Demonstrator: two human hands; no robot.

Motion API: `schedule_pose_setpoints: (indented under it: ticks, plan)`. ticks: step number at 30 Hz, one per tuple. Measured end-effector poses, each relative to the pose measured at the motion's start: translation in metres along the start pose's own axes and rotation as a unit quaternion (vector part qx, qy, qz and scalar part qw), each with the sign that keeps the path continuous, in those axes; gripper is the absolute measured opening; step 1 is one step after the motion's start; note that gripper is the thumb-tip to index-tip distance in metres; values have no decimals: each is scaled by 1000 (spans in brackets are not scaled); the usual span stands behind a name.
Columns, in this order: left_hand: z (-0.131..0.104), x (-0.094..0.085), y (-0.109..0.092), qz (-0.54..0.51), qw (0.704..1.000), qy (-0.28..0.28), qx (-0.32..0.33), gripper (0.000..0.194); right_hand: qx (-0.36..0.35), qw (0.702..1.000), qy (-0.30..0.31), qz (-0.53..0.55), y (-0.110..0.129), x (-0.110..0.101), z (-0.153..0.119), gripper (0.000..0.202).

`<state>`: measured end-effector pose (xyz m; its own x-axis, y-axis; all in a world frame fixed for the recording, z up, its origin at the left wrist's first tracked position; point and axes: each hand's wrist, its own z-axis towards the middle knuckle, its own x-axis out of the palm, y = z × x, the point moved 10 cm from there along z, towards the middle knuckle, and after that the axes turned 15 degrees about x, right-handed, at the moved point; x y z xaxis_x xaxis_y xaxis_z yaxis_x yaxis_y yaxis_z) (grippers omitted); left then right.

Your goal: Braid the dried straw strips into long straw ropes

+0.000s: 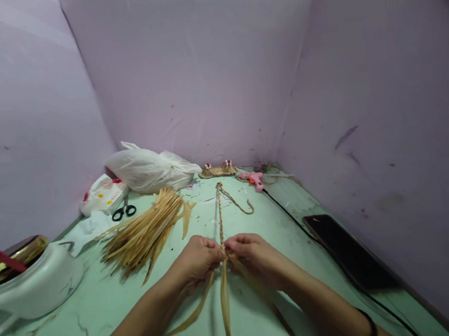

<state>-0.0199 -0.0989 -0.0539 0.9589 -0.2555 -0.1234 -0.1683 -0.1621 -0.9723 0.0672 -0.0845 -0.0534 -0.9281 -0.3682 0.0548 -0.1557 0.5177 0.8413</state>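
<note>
A thin braid point(220, 214) of dried plant strips runs straight back from my hands across the table, and its far part bends round to a hooked end on the right. My left hand point(204, 255) pinches the near end of the braid from the left. Opposite it, my right hand point(249, 251) is closed on the strips at the same spot, fingertips almost meeting the left ones. Three loose strips point(225, 307) fan out toward me from there, one to the left, one in the middle, one to the right. The fingertips are partly hidden.
Left lie a bundle of dried strips point(147, 235), scissors point(124, 213), a white plastic bag point(148, 168), a tissue pack point(105, 195) and a white pot point(48, 288). Behind stands a woven piece point(217, 172). Right are a pink glue gun point(254, 179) with its cord and a phone point(349, 251).
</note>
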Motion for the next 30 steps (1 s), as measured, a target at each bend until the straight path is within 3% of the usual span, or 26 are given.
schedule_pose_setpoints:
  ticks: [3, 10, 16, 20, 22, 24, 27, 30]
  plan:
    - [1, 0, 3, 38, 999, 19, -1, 11, 60, 995, 77, 30, -15, 18, 5, 16]
    - [10, -4, 7, 181, 978, 72, 70, 11, 16, 1000, 4, -15, -15, 5, 12, 9]
    - [-2, -12, -13, 322, 942, 59, 73, 24, 55, 998, 28, 8, -21, 5, 13, 6]
    - [-20, 6, -34, 440, 888, 26, 128, 26, 81, 994, 26, 66, -26, 7, 10, 8]
    - [-27, 18, -36, 505, 850, 10, 148, 26, 79, 993, 10, 83, -27, 6, 10, 9]
    - [-30, 26, -34, 536, 830, 13, 152, 28, 74, 993, 12, 88, -28, 8, 12, 11]
    - [-25, 21, -37, 479, 863, 9, 158, 28, 52, 992, 44, 103, -25, 12, 13, 13]
    - [-16, -15, -41, 312, 936, -99, 126, 27, 31, 993, 78, 88, -20, 14, 12, 13]
